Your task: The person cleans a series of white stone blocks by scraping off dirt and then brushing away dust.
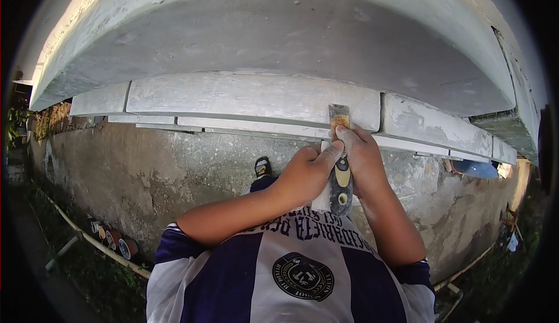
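A putty knife (342, 177) with a black and cream handle stands out in front of my chest, blade away from me. Its metal blade (339, 113) has brownish residue and overlaps the white ledge in this view. My right hand (362, 155) wraps the handle from the right, thumb up near the blade. From the left, my left hand (304, 176) is closed with its thumb pressed against the handle. A flat white piece (321, 199) shows along the handle's left side, partly behind my left hand. Whitish dust coats both thumbs.
A white-grey plastered ledge (250, 95) with vertical gaps spans ahead, below a large curved grey slab (279, 32). Beneath lies a stained concrete floor (157, 171). Several pots (127, 247) stand at lower left beside a long pole (110, 254). A blue basin (478, 169) is at right.
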